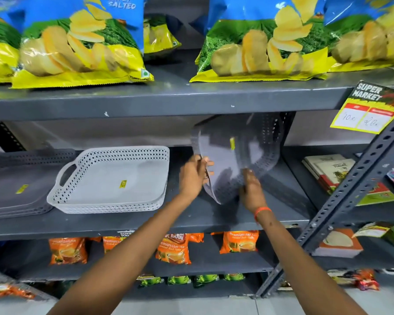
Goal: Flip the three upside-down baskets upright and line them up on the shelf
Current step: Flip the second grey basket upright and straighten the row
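Observation:
Three shallow plastic baskets are on the grey middle shelf [191, 221]. A dark grey basket [16, 178] lies upright at the far left, partly cut off. A light grey basket [114, 178] with a yellow sticker sits upright beside it. A third grey basket [234, 153] is tilted up on its edge in mid-air, blurred, its inside facing me. My left hand [193, 176] grips its left rim. My right hand [251, 189] holds its lower edge.
Chip bags [82, 42] fill the shelf above, whose front edge [168, 103] hangs just over the tilted basket. A slanted metal upright [350, 185] and books [328, 171] stand to the right. Orange packets [173, 248] line the shelf below.

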`<state>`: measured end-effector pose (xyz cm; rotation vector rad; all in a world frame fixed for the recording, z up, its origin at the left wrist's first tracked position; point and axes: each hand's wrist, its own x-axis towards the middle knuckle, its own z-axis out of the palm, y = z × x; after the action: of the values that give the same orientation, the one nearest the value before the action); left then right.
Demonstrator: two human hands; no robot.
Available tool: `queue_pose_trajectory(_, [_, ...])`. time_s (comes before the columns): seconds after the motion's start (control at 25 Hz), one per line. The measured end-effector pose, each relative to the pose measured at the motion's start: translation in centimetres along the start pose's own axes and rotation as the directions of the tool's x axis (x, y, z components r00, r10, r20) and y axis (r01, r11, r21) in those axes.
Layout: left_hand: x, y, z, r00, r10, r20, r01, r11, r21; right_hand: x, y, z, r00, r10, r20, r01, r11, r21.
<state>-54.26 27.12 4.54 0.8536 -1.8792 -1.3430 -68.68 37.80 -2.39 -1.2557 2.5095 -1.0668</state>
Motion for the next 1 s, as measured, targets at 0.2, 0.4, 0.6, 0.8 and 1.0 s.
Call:
queue_pose_trajectory(0.2, [3.4,-2.3,-1.5,0.938,-0.347,0.017,0.335,0.89,-0.309,0.9,1.1,0.4,0.978,-0.121,0.171,0.184,0.887,-0.423])
queue_pose_trajectory(0.4, [3.3,-3.6,0.0,0.878,-0.451,-0.161,0.473,0.87,0.143,1.2,0.0,1.2,0.958,-0.273,-0.088,0.206,0.869,-0.45])
queue_pose_trajectory(0.6, [-0.2,-3.2,1.4,0.993,-0.091,0.077,0.005,0.68,0.733,0.8,-1.6,2.0,0.948,-0.265,-0.175,0.14,0.843,-0.519])
queue_pose_trajectory(0.8, [0.1,-5.3,-1.1,0.856,0.005,0.516,-0.371,0.701,0.609,-0.1,-3.2,3.5,0.931,-0.311,-0.189,0.181,0.846,-0.502])
queue_pose_trajectory(1.0, [0.9,-6.3,-6.4,0.807,0.029,0.59,-0.477,0.622,0.621,-2.4,-4.2,5.0,0.864,-0.486,-0.129,0.378,0.797,-0.472])
